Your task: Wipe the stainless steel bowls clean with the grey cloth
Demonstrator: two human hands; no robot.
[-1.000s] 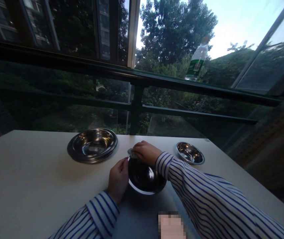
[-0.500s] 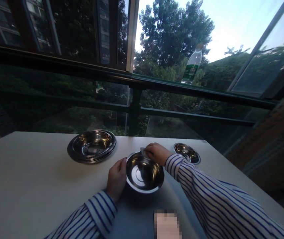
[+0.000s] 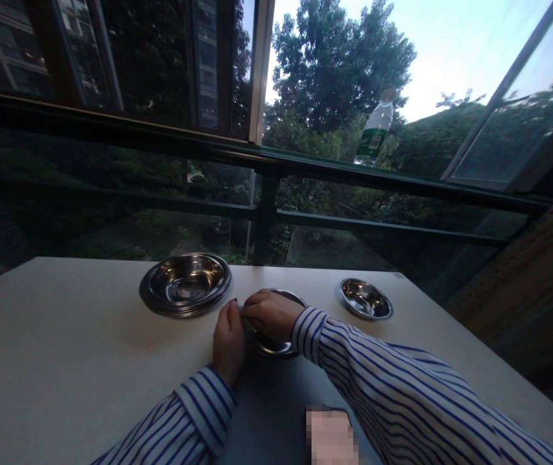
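Observation:
My left hand (image 3: 229,341) is closed on the left rim of a shiny steel bowl (image 3: 276,349), which is held a little tilted in front of me. Across the bowl's opening reaches my right hand (image 3: 272,314), its fingers pressed at the left rim close to my left thumb. These fingers are closed on a small grey cloth, mostly hidden now and clearer in the earlier picture. Much of the bowl's inside is covered by my right hand.
A stack of steel bowls or plates (image 3: 184,284) stands at the back left of the white table (image 3: 63,349). One small steel bowl (image 3: 366,299) sits at the back right. A plastic bottle (image 3: 375,132) stands on the window rail (image 3: 315,169). A blurred phone-like object (image 3: 331,436) lies near me.
My right hand has moved left with the cloth, from the bowl's far rim to its left rim. The bowl has tilted slightly, while my left hand keeps its hold.

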